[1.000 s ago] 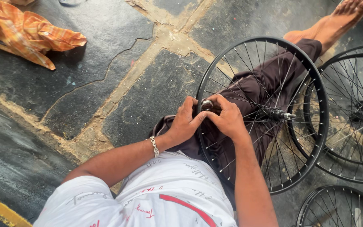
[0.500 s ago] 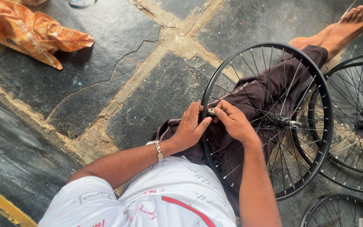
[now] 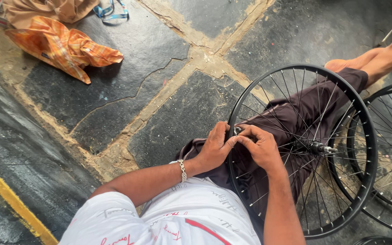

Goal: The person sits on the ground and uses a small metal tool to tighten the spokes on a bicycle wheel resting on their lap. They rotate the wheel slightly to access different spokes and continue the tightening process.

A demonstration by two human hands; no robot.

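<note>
Both hands, left hand [image 3: 215,147] and right hand [image 3: 262,147], pinch a small metal tool [image 3: 237,131] in a closed grip at the rim of the spoked wheel [image 3: 268,86] across the lap, above dark cracked stone floor [image 3: 159,50].

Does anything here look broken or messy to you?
The stone floor has a long crack through one dark slab and crumbling joints between slabs. A crumpled orange cloth lies loose on it. The wheel on the lap looks intact where the left hand and right hand meet at its rim.

Dark cracked stone-slab floor [image 3: 150,59] with sandy joints, yellow stripe [image 3: 10,199].
</note>
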